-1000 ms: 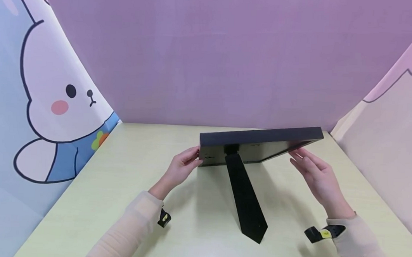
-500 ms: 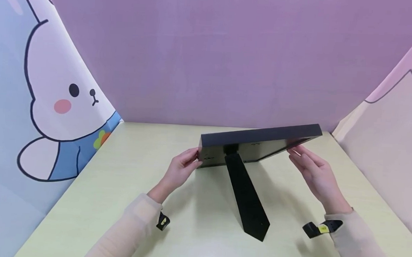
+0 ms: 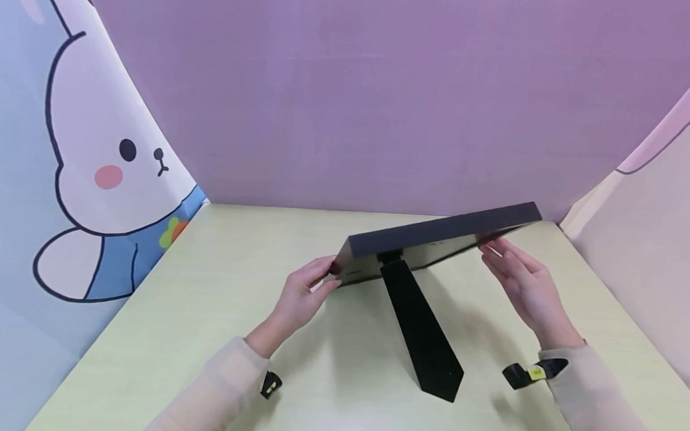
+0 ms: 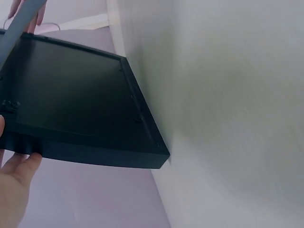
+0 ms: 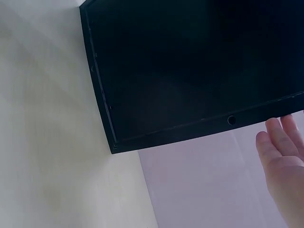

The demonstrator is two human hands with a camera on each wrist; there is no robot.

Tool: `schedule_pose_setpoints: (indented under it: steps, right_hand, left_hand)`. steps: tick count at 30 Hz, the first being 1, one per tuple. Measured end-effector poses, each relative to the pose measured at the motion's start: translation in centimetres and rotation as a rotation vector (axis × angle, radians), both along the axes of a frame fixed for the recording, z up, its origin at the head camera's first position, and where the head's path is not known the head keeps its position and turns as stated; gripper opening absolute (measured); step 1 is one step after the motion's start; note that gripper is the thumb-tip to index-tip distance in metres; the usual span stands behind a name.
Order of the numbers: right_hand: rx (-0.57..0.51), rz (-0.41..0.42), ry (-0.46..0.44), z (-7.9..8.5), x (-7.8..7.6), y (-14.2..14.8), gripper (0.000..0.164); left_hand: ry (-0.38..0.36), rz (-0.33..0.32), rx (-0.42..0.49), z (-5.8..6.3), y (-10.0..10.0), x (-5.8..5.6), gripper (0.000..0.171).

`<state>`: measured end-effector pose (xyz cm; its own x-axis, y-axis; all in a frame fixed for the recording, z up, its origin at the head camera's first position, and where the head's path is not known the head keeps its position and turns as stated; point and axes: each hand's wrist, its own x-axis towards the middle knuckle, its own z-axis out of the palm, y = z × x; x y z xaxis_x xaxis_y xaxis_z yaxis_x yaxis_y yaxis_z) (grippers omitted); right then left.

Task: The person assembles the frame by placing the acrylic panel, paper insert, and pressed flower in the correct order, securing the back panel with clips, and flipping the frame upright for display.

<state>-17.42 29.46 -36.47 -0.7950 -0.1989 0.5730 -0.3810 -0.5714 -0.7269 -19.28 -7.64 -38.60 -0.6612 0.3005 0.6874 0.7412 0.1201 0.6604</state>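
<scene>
A black picture frame (image 3: 444, 230) stands tilted on the table, its back and black support leg (image 3: 423, 337) towards me in the head view. My left hand (image 3: 302, 294) pinches the frame's left edge, thumb on the near side; in the left wrist view, fingers (image 4: 28, 166) press its side. At the right edge, my right hand (image 3: 525, 283) touches the frame with fairly straight fingers. The right wrist view has these fingertips (image 5: 274, 124) against the rim, near a small round hole. The picture side faces away and is hidden.
The pale table (image 3: 225, 261) meets a purple back wall (image 3: 351, 98). A rabbit-printed panel (image 3: 84, 163) stands along the left side, a pale panel (image 3: 659, 258) along the right. Both wrists wear black straps (image 3: 532, 373).
The picture frame has turned slightly: its left side has come nearer to me and its right side has gone farther back. The support leg's foot has swung right. Both hands moved with it.
</scene>
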Motion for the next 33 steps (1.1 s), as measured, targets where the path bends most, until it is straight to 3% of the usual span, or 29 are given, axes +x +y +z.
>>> schedule_pose_setpoints:
  steps: [7,18,24,33]
  right_hand:
    - [0.006,0.017,-0.014,-0.1,-0.7,0.2,0.038]
    - [-0.016,0.031,-0.058,0.0,-1.6,0.2,0.037]
    - [-0.029,-0.004,-0.059,-0.1,-2.0,0.2,0.034]
    - [-0.043,0.09,-0.045,0.0,-2.3,0.6,0.036]
  left_hand:
    - [0.164,0.08,-0.113,0.1,0.2,1.3,0.041]
    - [0.274,0.171,-0.208,-0.1,1.0,3.9,0.045]
    - [0.321,0.187,-0.242,0.1,1.4,4.8,0.045]
    - [0.375,0.175,-0.249,0.4,1.4,4.9,0.045]
